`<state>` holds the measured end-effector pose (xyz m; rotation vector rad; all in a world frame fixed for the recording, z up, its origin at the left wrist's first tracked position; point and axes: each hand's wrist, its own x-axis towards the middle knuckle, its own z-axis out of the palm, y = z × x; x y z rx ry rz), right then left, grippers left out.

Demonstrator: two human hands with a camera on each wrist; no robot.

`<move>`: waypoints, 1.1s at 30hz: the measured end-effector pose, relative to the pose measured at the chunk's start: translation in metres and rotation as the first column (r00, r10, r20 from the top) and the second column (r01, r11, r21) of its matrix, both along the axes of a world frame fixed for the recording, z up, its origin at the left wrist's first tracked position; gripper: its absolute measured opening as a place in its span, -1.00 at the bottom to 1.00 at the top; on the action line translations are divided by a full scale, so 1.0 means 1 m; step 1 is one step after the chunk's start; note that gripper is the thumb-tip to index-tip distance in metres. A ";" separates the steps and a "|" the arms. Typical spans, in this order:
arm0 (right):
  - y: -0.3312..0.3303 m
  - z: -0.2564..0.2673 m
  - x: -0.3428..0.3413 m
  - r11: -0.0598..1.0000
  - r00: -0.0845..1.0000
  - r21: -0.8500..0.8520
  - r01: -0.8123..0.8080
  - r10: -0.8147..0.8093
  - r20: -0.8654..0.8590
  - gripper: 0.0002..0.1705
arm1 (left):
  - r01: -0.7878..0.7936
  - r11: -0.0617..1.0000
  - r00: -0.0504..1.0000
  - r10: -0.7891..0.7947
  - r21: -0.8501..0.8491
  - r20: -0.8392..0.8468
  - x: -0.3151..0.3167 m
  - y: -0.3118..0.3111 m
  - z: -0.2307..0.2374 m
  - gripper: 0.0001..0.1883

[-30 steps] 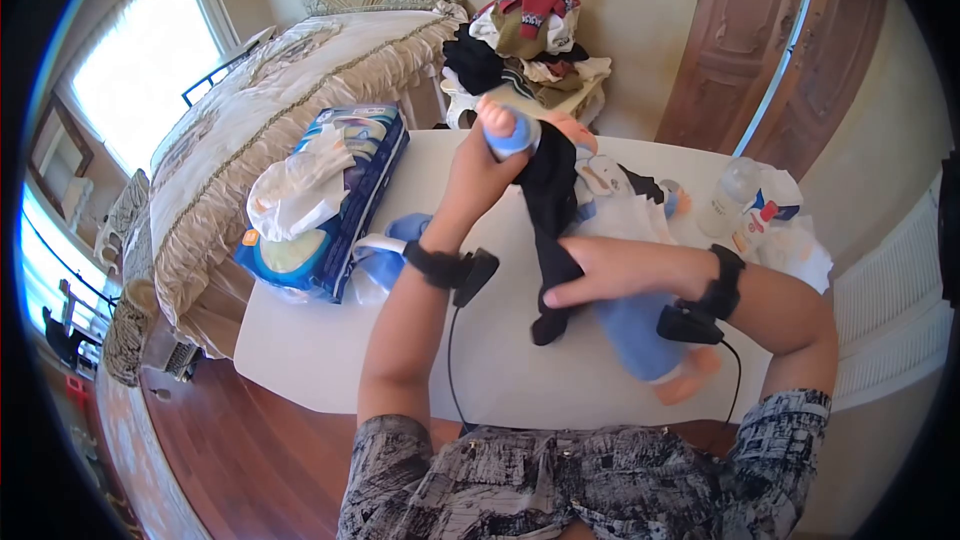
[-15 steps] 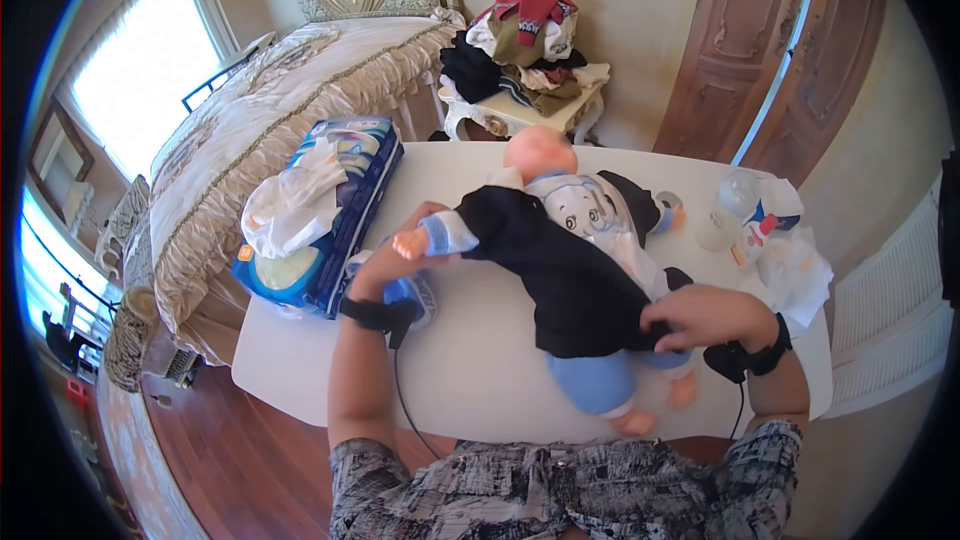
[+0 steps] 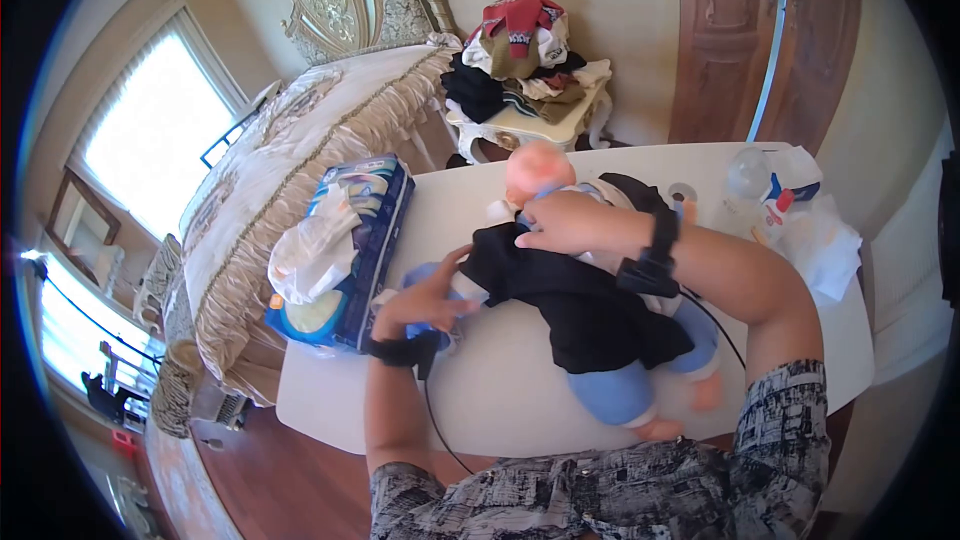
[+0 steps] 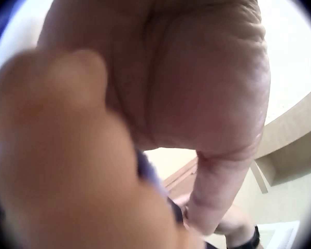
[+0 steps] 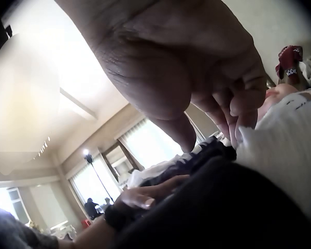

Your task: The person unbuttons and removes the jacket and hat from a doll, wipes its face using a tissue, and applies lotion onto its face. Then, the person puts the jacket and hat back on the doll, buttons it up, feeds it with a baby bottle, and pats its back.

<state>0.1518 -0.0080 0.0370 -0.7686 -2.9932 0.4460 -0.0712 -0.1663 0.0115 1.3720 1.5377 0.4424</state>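
Note:
A baby doll in light blue and white clothes lies on its back on the white table. A black garment covers much of its front and its arm on the left side. My right hand reaches across the doll's chest and grips the garment's edge near the shoulder, beside the white shirt. Around the pale cuff at the sleeve end is my left hand, its thumb spread from the fingers. The doll's hand on that side is hidden.
A blue diaper pack with a white cloth on it stands at the left. Blue cloth lies beside it. A clear bottle and white wipes are at the right. Clothes are piled on a side table.
The black garment was bunched and stretched between my hands, then spread over the doll. My right hand has moved from its lower edge up to the shoulder. My left hand has shifted toward the sleeve.

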 end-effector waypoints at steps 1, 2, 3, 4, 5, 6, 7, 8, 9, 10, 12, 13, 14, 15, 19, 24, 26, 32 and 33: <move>0.008 -0.015 -0.010 1.000 0.999 0.000 -0.019 0.019 -0.036 -0.65 | -0.006 0.998 0.995 0.000 -0.059 -0.101 0.013 -0.003 0.013 -0.08; 0.016 -0.033 -0.021 0.999 0.997 0.002 -0.040 0.040 -0.070 -0.66 | -0.026 1.000 1.000 0.026 -0.018 -0.001 0.011 -0.002 0.002 0.08; 0.024 -0.049 -0.032 0.998 0.993 0.007 -0.062 0.063 -0.100 -0.67 | -0.021 0.999 1.000 0.022 0.043 -0.021 0.013 -0.002 0.004 0.08; 0.025 -0.053 -0.039 0.997 0.977 -0.044 -0.056 0.046 -0.208 -0.70 | -0.016 0.994 0.999 0.020 0.106 -0.038 0.014 -0.003 0.006 0.08; 0.030 -0.055 -0.044 0.988 0.940 -0.143 0.052 -0.097 -0.328 -0.69 | -0.011 0.986 0.998 0.020 0.167 -0.052 0.013 -0.004 0.007 0.08; 0.030 -0.050 -0.049 0.956 0.873 -0.255 0.143 -0.243 -0.423 -0.69 | 0.012 0.966 0.999 -0.003 0.258 -0.034 0.010 -0.005 0.006 0.10; 0.031 -0.045 -0.052 0.903 0.781 -0.371 0.216 -0.388 -0.490 -0.68 | 0.049 0.942 0.997 -0.027 0.333 -0.069 0.004 -0.004 0.000 0.10; 0.036 -0.039 -0.048 0.873 0.738 -0.417 0.251 -0.452 -0.501 -0.66 | 0.086 0.910 0.993 -0.047 0.405 -0.104 -0.002 -0.002 -0.008 0.10; 0.048 -0.038 -0.042 0.944 0.743 -0.291 0.153 -0.304 -0.596 -0.67 | 0.124 0.873 0.988 -0.065 0.472 -0.140 -0.005 -0.001 -0.014 0.10; 0.062 -0.040 -0.031 0.986 0.730 -0.154 0.056 -0.146 -0.668 -0.69 | 0.076 0.940 0.993 -0.040 0.332 -0.113 0.004 -0.008 0.006 0.08; 0.074 -0.046 -0.008 0.997 0.795 0.022 0.074 -0.046 -0.605 -0.70 | 0.067 0.965 0.996 -0.048 0.252 -0.081 0.001 -0.010 0.008 0.09; 0.069 -0.044 0.007 0.982 0.867 0.072 0.177 -0.121 -0.483 -0.69 | 0.064 0.974 0.997 -0.051 0.215 -0.063 0.000 -0.010 0.009 0.10; 0.064 -0.041 0.020 0.953 0.912 0.139 0.269 -0.206 -0.355 -0.68 | 0.076 0.982 0.995 -0.064 0.172 -0.072 -0.001 -0.010 0.011 0.05; 0.061 -0.035 0.029 0.954 0.917 0.113 0.279 -0.230 -0.325 -0.68 | 0.090 0.985 0.994 -0.080 0.146 -0.076 -0.002 -0.009 0.008 0.02; 0.051 -0.013 0.059 0.968 0.937 -0.145 0.204 -0.236 -0.256 -0.69 | 0.066 0.997 0.993 -0.070 -0.044 -0.100 0.004 -0.006 0.018 -0.11; 0.030 -0.009 0.083 0.942 0.966 -0.307 0.138 -0.196 -0.166 -0.56 | 0.115 0.940 0.977 -0.049 0.321 -0.206 -0.028 -0.003 -0.001 -0.38; 0.022 -0.016 0.088 0.935 0.941 -0.321 0.153 -0.237 -0.242 -0.27 | 0.153 0.915 0.958 -0.046 0.372 -0.281 -0.018 0.005 0.023 -0.44; 0.003 -0.019 0.099 0.944 0.916 -0.319 -0.079 -0.058 -0.398 -0.13 | 0.295 0.745 0.902 -0.009 0.599 -0.433 -0.002 0.092 0.014 -0.56; 0.002 -0.022 0.100 0.939 0.877 -0.313 -0.142 -0.027 -0.479 -0.16 | 0.315 0.725 0.870 0.036 0.612 -0.491 -0.005 0.107 0.001 -0.54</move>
